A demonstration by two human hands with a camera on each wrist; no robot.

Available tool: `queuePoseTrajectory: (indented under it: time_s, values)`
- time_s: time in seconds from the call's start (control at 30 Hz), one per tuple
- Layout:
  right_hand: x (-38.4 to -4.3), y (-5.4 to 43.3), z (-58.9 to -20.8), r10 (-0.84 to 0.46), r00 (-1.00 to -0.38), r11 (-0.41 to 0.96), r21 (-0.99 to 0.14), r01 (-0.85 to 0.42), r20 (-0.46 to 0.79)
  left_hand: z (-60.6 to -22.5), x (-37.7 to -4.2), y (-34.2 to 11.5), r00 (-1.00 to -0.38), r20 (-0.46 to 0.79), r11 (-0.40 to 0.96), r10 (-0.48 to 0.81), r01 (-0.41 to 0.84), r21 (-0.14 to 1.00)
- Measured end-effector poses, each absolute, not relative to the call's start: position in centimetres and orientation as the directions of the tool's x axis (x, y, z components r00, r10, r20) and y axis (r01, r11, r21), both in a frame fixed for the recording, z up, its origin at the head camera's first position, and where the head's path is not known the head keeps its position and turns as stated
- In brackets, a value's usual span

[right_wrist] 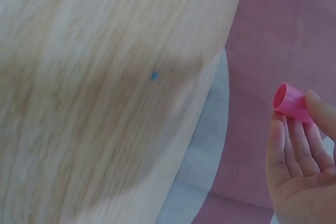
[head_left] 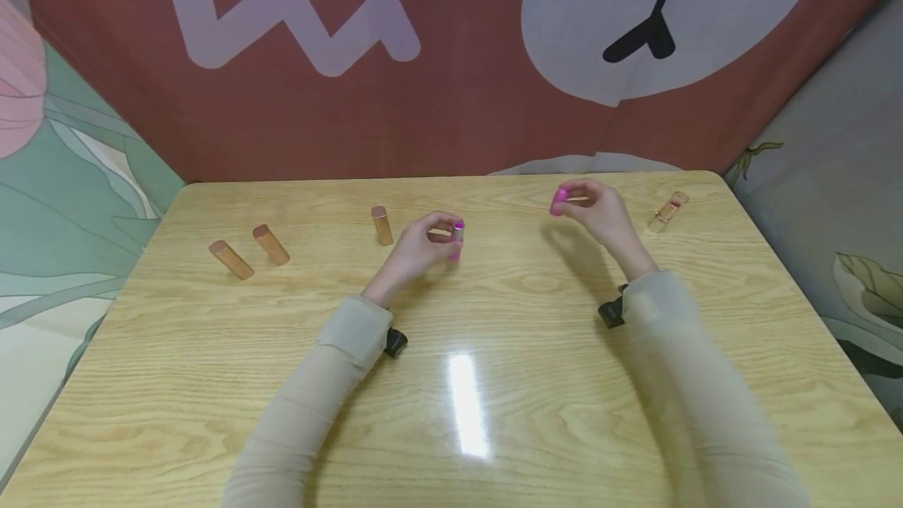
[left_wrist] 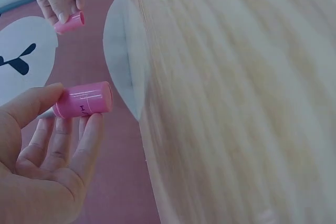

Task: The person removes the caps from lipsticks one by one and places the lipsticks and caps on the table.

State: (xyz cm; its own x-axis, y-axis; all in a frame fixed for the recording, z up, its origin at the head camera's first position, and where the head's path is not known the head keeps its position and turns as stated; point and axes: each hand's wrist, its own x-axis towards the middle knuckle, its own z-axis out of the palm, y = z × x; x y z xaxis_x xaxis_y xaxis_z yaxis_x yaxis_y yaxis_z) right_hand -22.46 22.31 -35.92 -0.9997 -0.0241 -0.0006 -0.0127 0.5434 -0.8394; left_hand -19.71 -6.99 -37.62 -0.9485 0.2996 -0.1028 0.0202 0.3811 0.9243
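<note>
My left hand (head_left: 422, 245) pinches an uncapped lipstick (head_left: 456, 240) between thumb and fingers, above the middle of the table. Its pink base (left_wrist: 84, 99) shows dark lettering in the left wrist view; a silver collar and magenta top show in the head view. Off to the right, my right hand (head_left: 598, 212) holds a pink lipstick cap (head_left: 559, 201) by thumb and fingers. The open, hollow end of that cap (right_wrist: 283, 97) faces left in the right wrist view. The lipstick and cap are well apart, both raised off the tabletop.
An orange-brown tube (head_left: 382, 226) is just left of my left hand. Two similar tubes, one nearer (head_left: 231, 259) and one farther (head_left: 271, 244), lie at the table's left. A clear and gold tube (head_left: 668, 212) lies right of my right hand. Behind the table (head_left: 536, 382) hangs a reddish cloth (head_left: 451, 116).
</note>
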Motion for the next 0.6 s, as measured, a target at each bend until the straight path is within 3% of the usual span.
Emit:
queuePoseTrajectory:
  time_s: [0.6]
  values:
    - [-23.0,23.3,-37.0,-0.052,-0.998,0.599,-0.801,-0.006,-0.032,-38.0,-20.1,-6.8,-0.941,-0.099,0.375,0.323,0.031,0.927]
